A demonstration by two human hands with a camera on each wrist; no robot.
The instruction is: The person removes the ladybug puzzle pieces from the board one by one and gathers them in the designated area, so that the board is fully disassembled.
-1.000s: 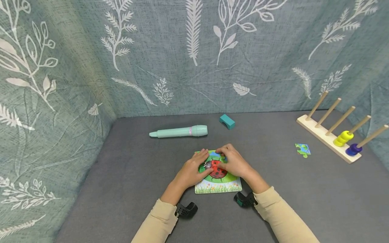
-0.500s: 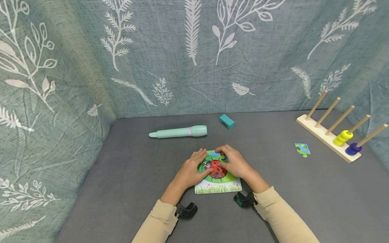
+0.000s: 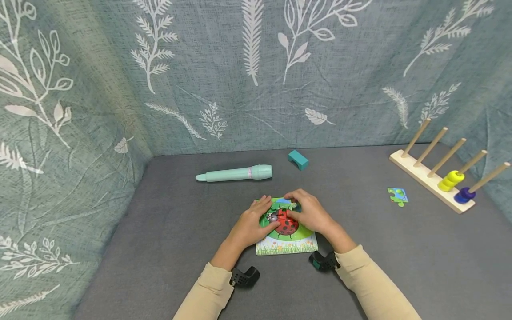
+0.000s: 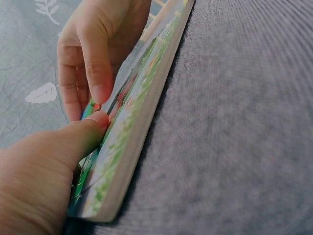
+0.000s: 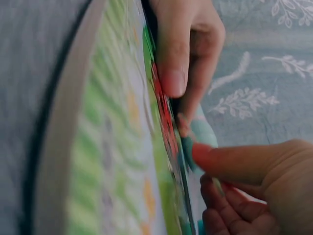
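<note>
A square ladybug puzzle (image 3: 286, 246) in a board with a flowery border lies flat on the grey table. My left hand (image 3: 249, 225) rests on its left side, fingers straight along the upper left and the thumb on the ladybug. My right hand (image 3: 312, 213) is over the upper right of the picture, where its thumb and curled fingers pinch a puzzle piece (image 4: 88, 110), seen with red, green and blue in the left wrist view. A dark gap shows beside that hand's fingers. In the right wrist view the right thumb is just above the picture, near the left hand's thumb.
Another puzzle piece (image 3: 398, 196) lies apart on the right. Behind it stands a wooden peg stacker (image 3: 420, 172) with yellow and dark blue beads. A pale green marker-shaped case (image 3: 236, 174) and a teal arched block (image 3: 298, 160) lie at the back, before a leaf-patterned cloth (image 3: 224, 80).
My right hand has shifted slightly to the right, and the ladybug's upper part under its thumb looks displaced. The left hand stays in place.
</note>
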